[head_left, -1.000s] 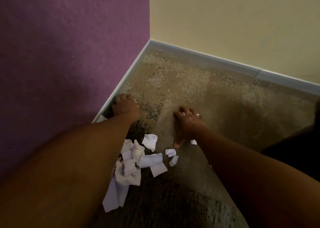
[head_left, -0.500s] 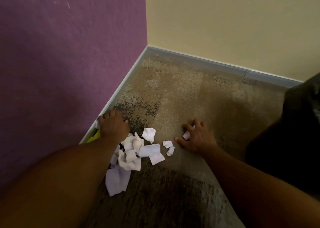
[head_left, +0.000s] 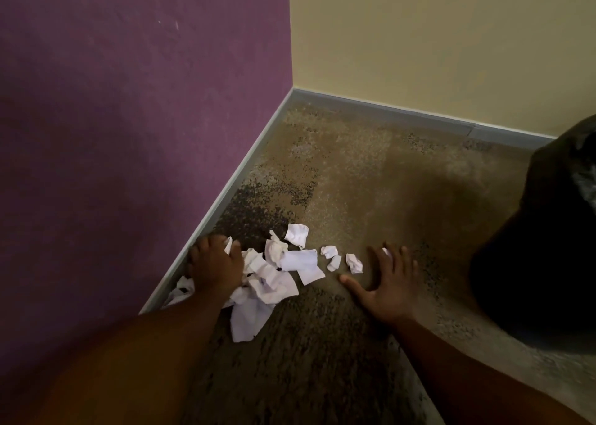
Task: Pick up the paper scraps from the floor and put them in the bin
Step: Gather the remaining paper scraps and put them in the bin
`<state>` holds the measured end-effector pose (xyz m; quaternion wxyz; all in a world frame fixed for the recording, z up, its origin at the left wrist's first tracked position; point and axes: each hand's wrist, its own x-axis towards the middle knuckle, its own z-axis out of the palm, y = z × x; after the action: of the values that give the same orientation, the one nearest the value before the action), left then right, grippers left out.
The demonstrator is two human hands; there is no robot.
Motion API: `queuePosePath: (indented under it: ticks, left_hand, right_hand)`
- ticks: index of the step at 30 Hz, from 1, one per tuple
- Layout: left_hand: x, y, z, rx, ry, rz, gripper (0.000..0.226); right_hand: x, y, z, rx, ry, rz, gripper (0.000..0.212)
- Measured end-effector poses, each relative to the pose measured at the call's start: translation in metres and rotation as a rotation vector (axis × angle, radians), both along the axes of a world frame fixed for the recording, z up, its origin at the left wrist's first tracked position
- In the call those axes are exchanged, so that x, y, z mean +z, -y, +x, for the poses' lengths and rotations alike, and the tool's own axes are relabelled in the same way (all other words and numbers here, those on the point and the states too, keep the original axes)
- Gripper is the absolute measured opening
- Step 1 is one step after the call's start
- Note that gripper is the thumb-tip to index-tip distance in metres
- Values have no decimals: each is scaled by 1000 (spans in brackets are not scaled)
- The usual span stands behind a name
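- Step in hand, judged: herding the paper scraps [head_left: 274,279] into one heap before lifting; best done by sweeping both hands inward along the carpet [head_left: 338,198], fingertips low so no small piece slips beneath
- Advice: draw in the three small crumpled bits [head_left: 342,260] between the hands first, then cup the heap from both sides; light paper scatters if swept fast
- Left hand [head_left: 216,266]: palm down on the heap's near-wall side, just beside the skirting [head_left: 225,192]; fingers curled onto the scraps, one white piece showing at the fingertips; whether it truly grips cannot be told
- Right hand [head_left: 383,282]: flat on the carpet, fingers spread, thumb pointing toward the heap; a white scrap [head_left: 386,251] peeks out at the fingertips, not pinched
- Scraps: mostly under and just right of the left hand
- Dark bin [head_left: 541,263]: beyond the right hand, well apart from the heap; nothing seen carried to it yet
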<state>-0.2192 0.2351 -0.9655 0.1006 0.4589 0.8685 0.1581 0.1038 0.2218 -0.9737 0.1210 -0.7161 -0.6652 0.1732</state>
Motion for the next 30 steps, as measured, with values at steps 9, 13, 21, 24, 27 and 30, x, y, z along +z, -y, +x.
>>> queuePosePath:
  ticks: [9,13,21,24,27,30]
  left_hand:
    - [-5,15,23,-181,224,193,54]
    - [-1,16,38,-166,433,242,46]
    - [6,16,86,9,729,333,45]
    - [10,15,98,94,754,321,39]
    - [13,11,107,160,852,330,39]
    - [17,4,116,240,959,369,32]
  right_hand:
    - [0,-26,-64,277,-422,34,110]
    - [-3,-23,-101,324,-654,93,96]
    - [3,-7,-147,171,-876,108,80]
    - [6,-6,-151,128,-922,102,66]
    - [8,-7,-150,64,-976,79,64]
    - [9,-9,-148,-2,-1023,80,61]
